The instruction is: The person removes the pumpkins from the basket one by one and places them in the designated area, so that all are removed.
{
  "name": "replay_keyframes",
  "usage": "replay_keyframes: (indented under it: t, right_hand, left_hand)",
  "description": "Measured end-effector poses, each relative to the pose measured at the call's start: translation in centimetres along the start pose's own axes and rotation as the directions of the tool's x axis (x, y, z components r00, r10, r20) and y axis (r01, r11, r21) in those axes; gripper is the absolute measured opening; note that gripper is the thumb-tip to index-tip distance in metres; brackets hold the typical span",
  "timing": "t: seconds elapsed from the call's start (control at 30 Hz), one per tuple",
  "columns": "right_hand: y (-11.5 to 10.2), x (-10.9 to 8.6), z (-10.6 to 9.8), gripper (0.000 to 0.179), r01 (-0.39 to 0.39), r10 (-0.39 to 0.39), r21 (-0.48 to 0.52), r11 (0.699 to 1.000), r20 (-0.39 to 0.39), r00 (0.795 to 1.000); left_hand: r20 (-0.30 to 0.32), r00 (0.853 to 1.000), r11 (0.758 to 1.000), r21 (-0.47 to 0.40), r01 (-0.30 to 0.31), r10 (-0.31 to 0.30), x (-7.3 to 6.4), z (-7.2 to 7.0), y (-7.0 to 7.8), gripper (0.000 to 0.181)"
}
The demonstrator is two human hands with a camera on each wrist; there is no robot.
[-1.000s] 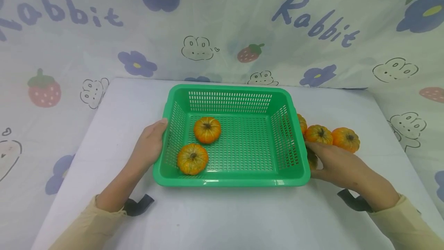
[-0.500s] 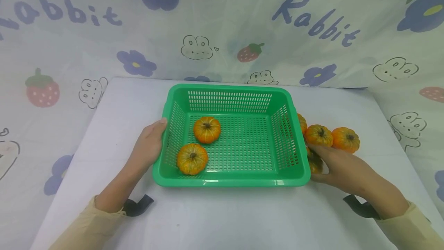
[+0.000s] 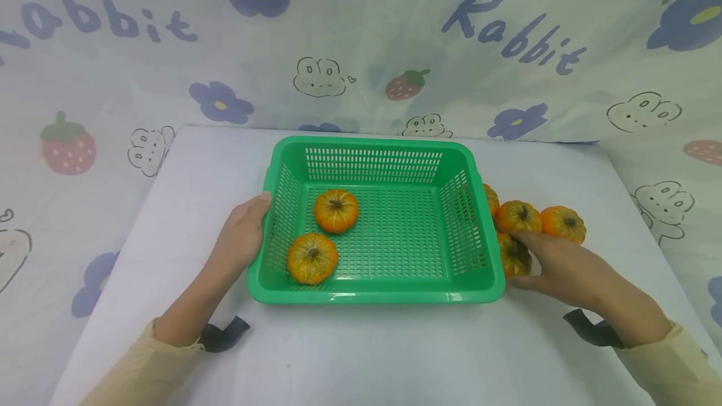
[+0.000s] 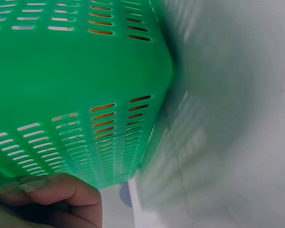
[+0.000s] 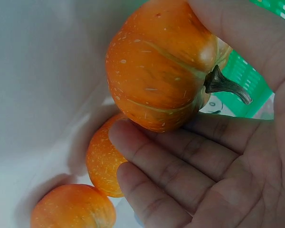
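Note:
A green plastic basket (image 3: pixel 372 296) stands on the white table, with one small orange pumpkin (image 3: pixel 336 211) and another pumpkin (image 3: pixel 313 259) on the left of its floor. My left hand (image 3: pixel 244 230) grips the basket's left rim, its curled fingers (image 4: pixel 66 190) showing beneath in the left wrist view. Just outside the basket's right side, my right hand (image 3: pixel 558 271) holds a pumpkin (image 5: pixel 161 66) between thumb and fingers. Its dark stem (image 5: pixel 225 85) points toward the palm. In the head view the hand partly covers this pumpkin.
Beyond the right hand, an orange-green pumpkin (image 3: pixel 519 217) and a redder pumpkin (image 3: pixel 563 224) sit side by side. Another pumpkin (image 3: pixel 491 199) is partly hidden by the basket's right rim. A patterned cloth (image 3: pixel 372 36) hangs behind the table (image 3: pixel 395 356).
My right hand has shifted slightly right, away from the basket, and the pumpkin at its fingers shows more beside the rim. The left hand and basket stay nearly still.

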State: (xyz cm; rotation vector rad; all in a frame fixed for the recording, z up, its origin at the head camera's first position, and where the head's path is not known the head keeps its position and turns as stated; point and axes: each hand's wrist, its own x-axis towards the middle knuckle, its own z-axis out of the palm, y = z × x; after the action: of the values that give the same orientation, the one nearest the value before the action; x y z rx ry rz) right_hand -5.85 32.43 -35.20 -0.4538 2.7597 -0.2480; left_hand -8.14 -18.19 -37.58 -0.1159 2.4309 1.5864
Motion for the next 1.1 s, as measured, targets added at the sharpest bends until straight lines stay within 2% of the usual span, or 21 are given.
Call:
replay_keyframes:
  t: [0.37, 0.73, 1.1]
  right_hand:
    - [0.9, 0.7, -0.4, 0.095, 0.012, -0.012, -0.006, 1.000, -0.004, 1.000]
    - [1.3, 2.0, -1.1, 0.093, -0.010, 0.010, 0.004, 1.000, 0.024, 1.000]
    - [0.9, 2.6, -0.6, 0.093, 0.009, -0.009, -0.007, 1.000, 0.002, 1.000]
  left_hand:
    - [0.004, 1.000, 1.000, -0.014, -0.002, 0.002, 0.0, 0.0, 0.0, 0.074]
    - [-0.002, 1.000, 1.000, -0.003, 0.008, -0.008, 0.0, 0.1, -0.1, 0.075]
    - [0.002, 1.000, 1.000, -0.018, 0.001, -0.001, 0.0, 0.1, 0.0, 0.073]
